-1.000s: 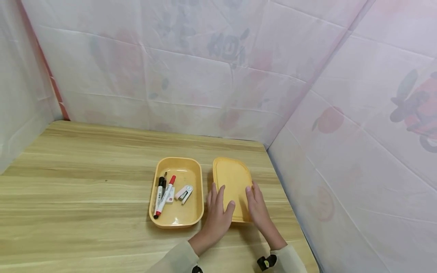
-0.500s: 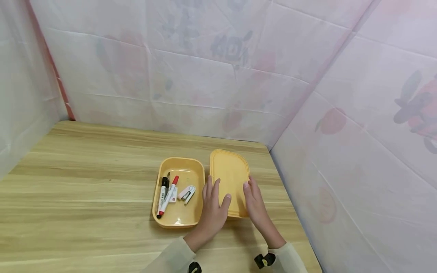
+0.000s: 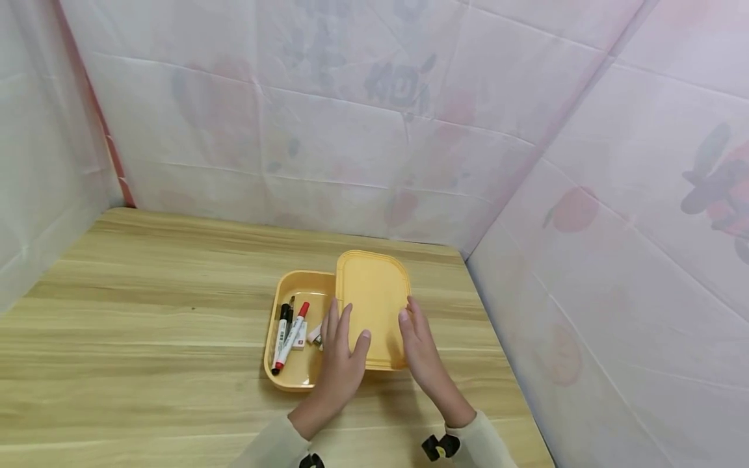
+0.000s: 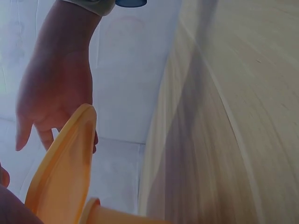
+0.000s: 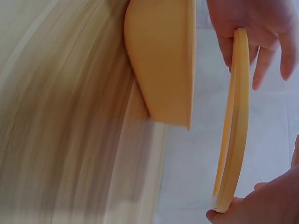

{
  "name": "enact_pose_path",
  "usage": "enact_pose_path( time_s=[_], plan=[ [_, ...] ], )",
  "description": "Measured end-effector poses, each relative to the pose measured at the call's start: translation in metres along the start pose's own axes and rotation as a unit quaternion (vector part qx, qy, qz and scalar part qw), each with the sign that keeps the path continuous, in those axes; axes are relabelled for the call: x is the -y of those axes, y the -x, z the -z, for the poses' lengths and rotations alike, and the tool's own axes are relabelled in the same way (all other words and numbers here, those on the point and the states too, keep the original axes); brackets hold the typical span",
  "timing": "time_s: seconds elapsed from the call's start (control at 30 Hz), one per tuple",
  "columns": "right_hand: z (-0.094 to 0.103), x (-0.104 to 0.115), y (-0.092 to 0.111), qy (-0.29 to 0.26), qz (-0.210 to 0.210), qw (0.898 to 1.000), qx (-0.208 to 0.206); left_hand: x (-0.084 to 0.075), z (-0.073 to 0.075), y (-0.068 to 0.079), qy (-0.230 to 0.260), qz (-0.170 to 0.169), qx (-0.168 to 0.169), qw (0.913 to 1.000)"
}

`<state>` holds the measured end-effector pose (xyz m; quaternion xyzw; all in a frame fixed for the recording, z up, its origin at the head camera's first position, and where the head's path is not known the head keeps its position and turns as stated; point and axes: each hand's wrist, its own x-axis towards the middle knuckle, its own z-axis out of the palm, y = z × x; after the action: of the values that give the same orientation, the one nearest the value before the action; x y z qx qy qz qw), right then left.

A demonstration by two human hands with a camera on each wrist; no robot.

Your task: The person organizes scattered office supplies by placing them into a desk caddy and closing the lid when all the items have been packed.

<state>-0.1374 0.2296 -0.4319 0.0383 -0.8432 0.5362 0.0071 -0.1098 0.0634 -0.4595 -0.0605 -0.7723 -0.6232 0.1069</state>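
A yellow rectangular lid is held by its long edges between both hands. My left hand grips the left edge, thumb lying over the top; my right hand has the right edge. In the right wrist view the lid is raised above the level of the box rim. Its left part overlaps the yellow box in the head view. Inside the box lie a red-capped marker, a black-capped marker, a small white box and a pale pink stapler, partly hidden by lid and hand.
The wood-grain table extends far to the left of the box. Printed white sheeting rises behind the table's back edge, and another sheet runs along its right side.
The lid, held in both hands, has risen and moved left, from beside the box to partly over it. It now covers the box's right side. The box's contents lie unchanged.
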Motion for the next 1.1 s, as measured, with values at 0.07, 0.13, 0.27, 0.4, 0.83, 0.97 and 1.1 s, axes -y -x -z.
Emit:
enact_pose_path(
  time_s=[0.07,0.13,0.27,0.4,0.83,0.97,1.1],
  plan=[
    [-0.006,0.004,0.000,-0.002,0.002,1.000,0.008,0.002,0.005,0.001,-0.003,0.000,-0.011,0.9999],
    [-0.011,0.007,0.000,-0.002,0.005,1.000,0.012,0.004,0.011,0.002,-0.007,-0.001,-0.020,0.9998],
    [-0.021,0.011,0.000,-0.006,0.009,1.000,0.025,0.007,0.023,0.006,-0.010,0.003,-0.033,0.9994],
    [-0.030,0.015,0.001,-0.013,0.017,0.999,0.040,0.012,0.034,0.008,-0.018,0.013,-0.039,0.9990],
    [-0.063,0.026,0.009,-0.039,0.027,0.998,0.052,0.022,0.071,0.013,-0.010,0.000,-0.058,0.9983],
    [-0.070,0.028,0.012,-0.048,0.028,0.997,0.058,0.025,0.078,0.017,-0.008,0.003,-0.064,0.9979],
    [-0.075,0.028,0.015,-0.052,0.025,0.996,0.061,0.029,0.083,0.020,-0.007,0.005,-0.076,0.9971]
  ],
)
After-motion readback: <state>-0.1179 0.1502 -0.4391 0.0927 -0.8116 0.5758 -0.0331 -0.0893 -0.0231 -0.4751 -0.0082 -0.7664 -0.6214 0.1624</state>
